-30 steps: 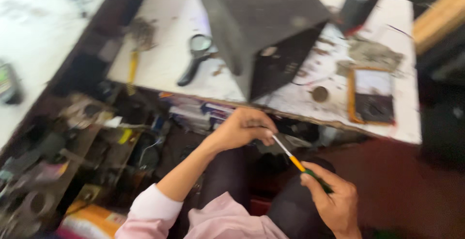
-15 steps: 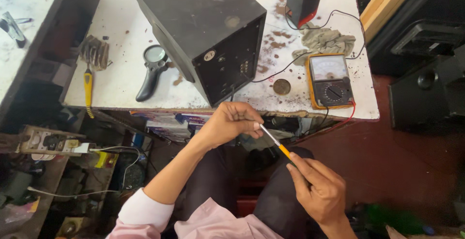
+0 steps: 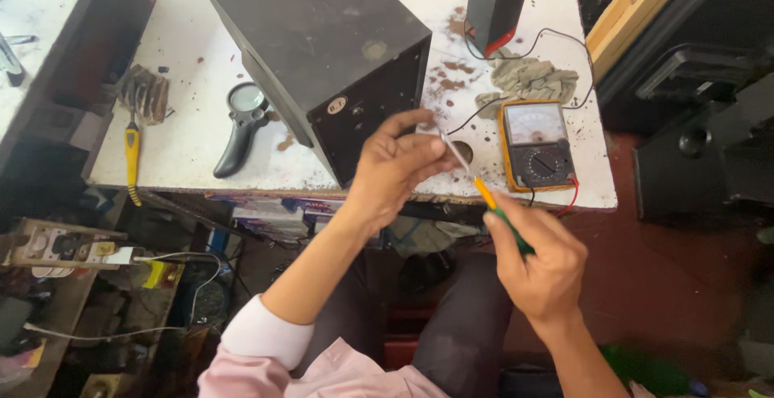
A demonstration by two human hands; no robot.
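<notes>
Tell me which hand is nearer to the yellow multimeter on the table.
Right. The right hand holds a screwdriver just below the multimeter's front edge; the left hand is farther off to its left, by the black box.

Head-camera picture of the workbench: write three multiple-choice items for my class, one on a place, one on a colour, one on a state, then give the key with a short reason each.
1. Where does the magnifying glass lie?
A. on the white table, left of the black box
B. on top of the black box
C. on the floor

2. What colour is the casing of the meter?
A. blue
B. orange-yellow
C. white

3. How is the screwdriver held?
A. lying free on the table
B. handle in the right hand, shaft tip at the left hand's fingers
C. stuck upright in the box

Key: 1 A, it rests on the table left of the black box. 2 B, an orange-yellow rim frames the dial. 3 B, the right hand grips the handle while the left hand pinches near the tip.
</notes>
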